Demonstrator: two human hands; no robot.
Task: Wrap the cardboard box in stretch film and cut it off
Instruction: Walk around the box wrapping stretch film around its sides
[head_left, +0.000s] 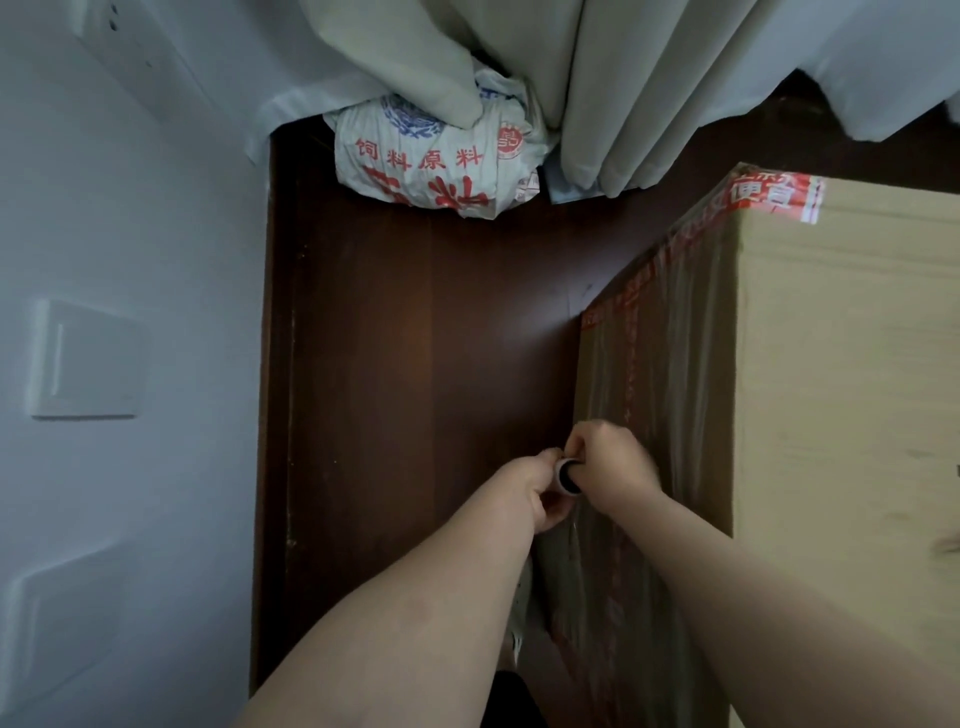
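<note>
Beside box (831, 389) | film roll (566, 478) between both hands' fingers (576, 447)

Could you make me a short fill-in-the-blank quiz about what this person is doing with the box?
1. Both hands grip a roll of ____ beside the cardboard box.
2. The left hand and right hand hold the roll against the box's ____ side.
3. Past the box, under the curtain, sits a white ____ with red print.

Missing words: stretch film; left; sack

The white sack (436, 161) bore red characters "饲料原料". The red tape (769, 195) on the cardboard box (841, 364) showed "便".
</note>
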